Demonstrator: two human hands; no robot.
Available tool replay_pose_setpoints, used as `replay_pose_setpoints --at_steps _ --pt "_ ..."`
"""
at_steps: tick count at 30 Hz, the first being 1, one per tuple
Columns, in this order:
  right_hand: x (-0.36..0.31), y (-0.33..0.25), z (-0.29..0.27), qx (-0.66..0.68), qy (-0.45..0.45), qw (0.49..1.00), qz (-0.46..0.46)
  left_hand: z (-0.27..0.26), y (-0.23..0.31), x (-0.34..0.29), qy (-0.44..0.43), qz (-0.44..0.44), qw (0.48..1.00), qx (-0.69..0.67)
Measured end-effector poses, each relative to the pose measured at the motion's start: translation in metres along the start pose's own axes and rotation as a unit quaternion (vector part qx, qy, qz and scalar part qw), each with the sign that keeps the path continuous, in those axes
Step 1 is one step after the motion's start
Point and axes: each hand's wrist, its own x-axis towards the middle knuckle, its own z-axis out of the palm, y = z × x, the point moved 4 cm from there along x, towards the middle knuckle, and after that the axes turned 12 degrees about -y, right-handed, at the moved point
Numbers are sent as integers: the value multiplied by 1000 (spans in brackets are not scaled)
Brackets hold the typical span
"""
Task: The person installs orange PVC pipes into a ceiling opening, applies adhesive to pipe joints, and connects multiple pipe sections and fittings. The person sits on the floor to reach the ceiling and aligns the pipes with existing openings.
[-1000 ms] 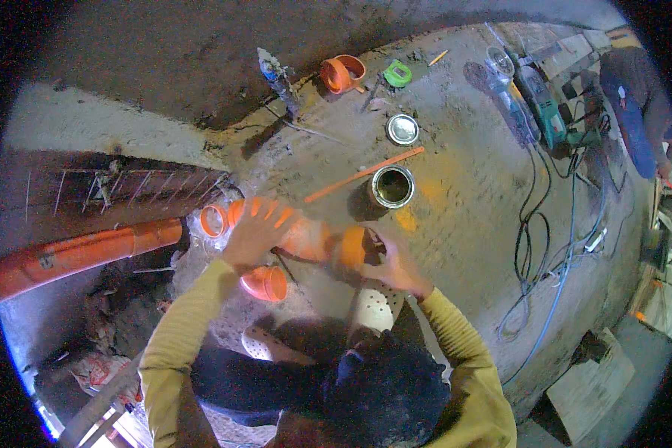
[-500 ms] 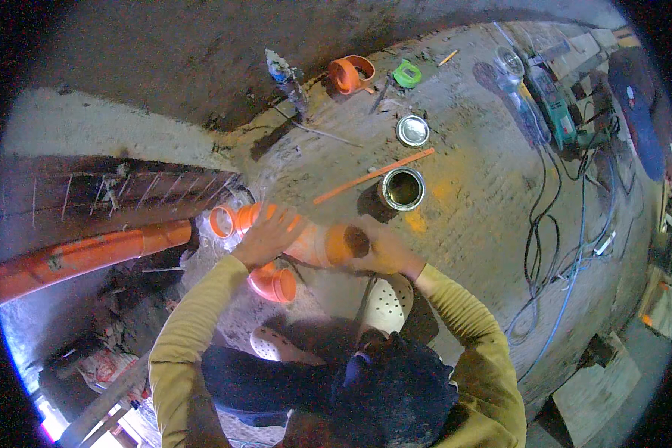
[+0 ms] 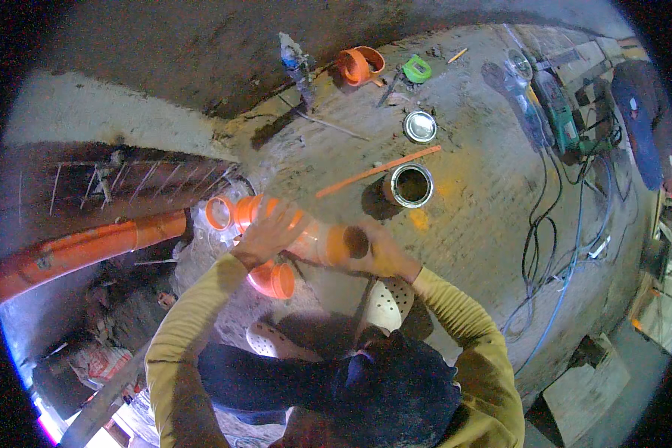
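pipe fitting [image 3: 317, 239] middle: hidden by left hand [image 3: 265, 235] | branch joint: unclear

concrete floor [image 3: 485, 194]: open tin [image 3: 410, 184], lid [image 3: 420, 126], orange strip [image 3: 378, 171], cables [image 3: 545, 246].

Orange pipe fitting [image 3: 276, 224], yellow sleeves [image 3: 194, 328], green tape measure [image 3: 417, 70], silver tin [image 3: 411, 185].

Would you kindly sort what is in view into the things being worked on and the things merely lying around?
In hand:
- orange pipe fitting, gripped by the left hand and the right hand
- long orange pipe in the trench

Lying about:
- open tin and its lid
- orange stick
- spare orange coupling
- green power tool
- cables
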Motion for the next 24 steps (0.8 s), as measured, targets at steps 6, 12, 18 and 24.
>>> replay_pose_setpoints --at_steps 6,12,18,24 --pt "-3 4 1 39 10 997 62 -4 2 5 10 -12 1000 22" --pt "-3 0 8 98 12 984 146 0 6 2 37 -22 999 27" --pt "8 -25 9 5 90 994 58 5 9 -5 58 -38 998 5" --pt "-8 1 -13 76 142 987 -10 1 -2 5 -18 -95 995 -30"
